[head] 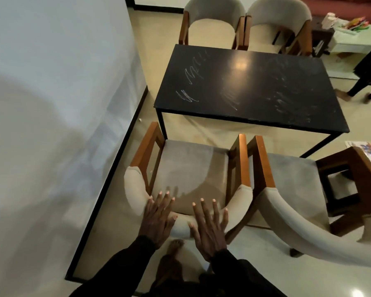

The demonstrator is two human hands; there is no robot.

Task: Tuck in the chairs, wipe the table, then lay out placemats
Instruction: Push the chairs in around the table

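White wall [51,82] fills the left side, with tan floor [120,202] below it. Next comes the near chair [189,168]. Its front is just at the edge of the black table [255,86], not pushed under. The left hand [159,219] lies flat on the chair's soft back, fingers straight and spread, gripping nothing. The right hand [208,230] lies flat beside it on the same back, fingers also straight and spread. White scribbles [191,86] mark the table. Two far chairs [214,9] stand behind it. A second chair [287,179] sits close beside the first, then a brown stool [349,166].
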